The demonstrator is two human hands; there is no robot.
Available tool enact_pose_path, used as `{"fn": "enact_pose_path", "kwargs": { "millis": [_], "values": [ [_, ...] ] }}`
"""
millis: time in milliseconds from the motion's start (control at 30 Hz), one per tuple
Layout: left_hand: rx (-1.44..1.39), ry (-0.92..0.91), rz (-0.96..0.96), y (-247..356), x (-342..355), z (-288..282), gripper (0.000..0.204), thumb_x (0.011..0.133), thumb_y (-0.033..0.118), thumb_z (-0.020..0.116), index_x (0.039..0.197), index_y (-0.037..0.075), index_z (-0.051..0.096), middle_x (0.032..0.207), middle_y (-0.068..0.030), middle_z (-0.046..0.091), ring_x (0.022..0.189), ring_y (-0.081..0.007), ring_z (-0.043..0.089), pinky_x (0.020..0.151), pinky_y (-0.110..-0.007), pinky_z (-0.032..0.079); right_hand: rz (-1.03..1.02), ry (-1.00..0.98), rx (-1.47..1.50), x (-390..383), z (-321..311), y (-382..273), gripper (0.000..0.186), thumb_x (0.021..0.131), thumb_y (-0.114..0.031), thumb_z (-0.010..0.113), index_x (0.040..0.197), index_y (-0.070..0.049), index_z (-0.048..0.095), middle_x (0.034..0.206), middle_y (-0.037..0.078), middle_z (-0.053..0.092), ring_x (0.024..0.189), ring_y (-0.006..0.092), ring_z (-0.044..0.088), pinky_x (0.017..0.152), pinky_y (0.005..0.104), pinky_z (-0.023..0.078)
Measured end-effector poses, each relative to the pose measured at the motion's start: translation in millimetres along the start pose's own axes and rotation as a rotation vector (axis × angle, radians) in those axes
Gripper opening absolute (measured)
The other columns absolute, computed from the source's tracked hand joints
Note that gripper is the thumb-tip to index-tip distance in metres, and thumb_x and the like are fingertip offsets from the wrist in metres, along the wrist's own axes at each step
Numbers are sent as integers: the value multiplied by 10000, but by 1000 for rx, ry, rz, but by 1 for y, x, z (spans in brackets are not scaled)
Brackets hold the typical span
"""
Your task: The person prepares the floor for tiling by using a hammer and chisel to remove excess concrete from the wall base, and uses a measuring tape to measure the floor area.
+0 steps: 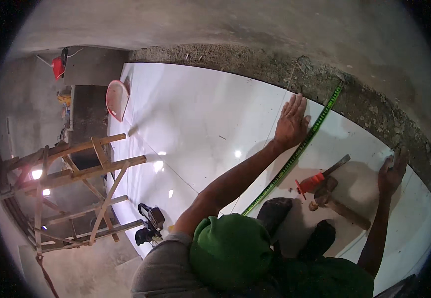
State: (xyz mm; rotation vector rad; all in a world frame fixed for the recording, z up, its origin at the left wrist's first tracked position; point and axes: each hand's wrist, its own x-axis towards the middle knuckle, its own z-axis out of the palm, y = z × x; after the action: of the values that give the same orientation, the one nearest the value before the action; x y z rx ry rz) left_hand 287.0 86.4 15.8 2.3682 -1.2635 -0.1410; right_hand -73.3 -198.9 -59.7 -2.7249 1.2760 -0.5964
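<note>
My left hand lies flat on the white floor tiles, fingers stretched toward their far edge. Beside it a green measuring tape runs from near my knee across the tiles onto the rough cement strip. My right hand rests at the tile edge farther right, thumb apart from the fingers. Between my arms lie a chisel with a red hand guard and a hammer with a wooden handle. Neither hand touches these tools.
Rough cement borders the tiles along the wall. A wooden trestle stands at the left. A pinkish basin sits at the far left tile corner, and a black strapped item lies left of my knee. My dark shoes are near the tools.
</note>
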Motion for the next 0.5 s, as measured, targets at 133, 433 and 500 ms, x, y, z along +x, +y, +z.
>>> {"fn": "enact_pose_path", "kwargs": {
  "millis": [133,433,500],
  "values": [
    [-178,-43,-75,10,-32,-25,399,988,222,629,1319,2,599,1457,-243,542,1382,-428,486,1151,-505,404,-177,144,-36,6,-12,2,501,1064,-264,539,1515,-49,508,1581,158,470,1472,371,416,1218,460,347],
    [-111,-85,-487,48,-229,-75,337,903,266,742,1148,47,663,1121,-183,648,1070,-398,612,919,-515,492,40,129,-43,16,-31,-29,507,980,-183,599,1466,-44,556,1514,238,524,1396,423,492,1169,533,404],
    [-132,-112,-512,45,-256,-70,293,907,247,735,1108,50,654,1102,-173,651,1045,-395,615,887,-517,493,-11,151,-40,15,-30,-28,515,974,-208,611,1452,-22,564,1500,242,530,1386,427,499,1164,536,409]
  ]
}}
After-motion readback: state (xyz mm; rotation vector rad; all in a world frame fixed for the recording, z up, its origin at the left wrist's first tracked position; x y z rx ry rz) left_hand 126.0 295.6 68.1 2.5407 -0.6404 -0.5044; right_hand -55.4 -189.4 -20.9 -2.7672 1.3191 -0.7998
